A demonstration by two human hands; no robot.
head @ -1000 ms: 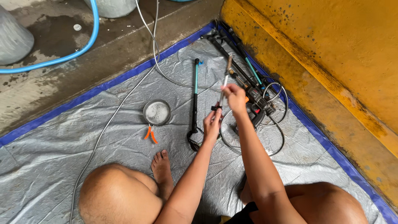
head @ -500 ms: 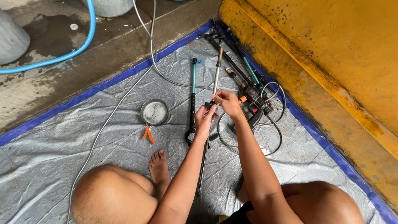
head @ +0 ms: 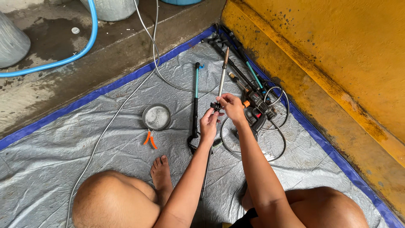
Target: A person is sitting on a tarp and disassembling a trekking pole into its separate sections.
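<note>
I sit on a grey tarp (head: 84,147) with both arms stretched forward. My left hand (head: 209,126) and my right hand (head: 232,108) both grip a long thin metal spray wand (head: 222,74) at a black fitting near its middle. The wand's brass tip points away from me, and its lower end runs back under my left forearm. Just left of my hands lies a second wand with a teal section (head: 195,101). To the right is a pile of black spray guns and coiled hose (head: 261,110).
A small round metal dish (head: 156,117) and orange-handled pliers (head: 149,139) lie to the left. A grey cable (head: 109,122) crosses the tarp. Beyond the tarp's blue edge are wet concrete, a blue hose (head: 80,50) and buckets. A yellow wall (head: 337,63) borders the right side.
Both hands have drawn the wand closer and turned it so the tip points further away. The right hand slid down from the upper shaft to the black fitting beside the left hand.
</note>
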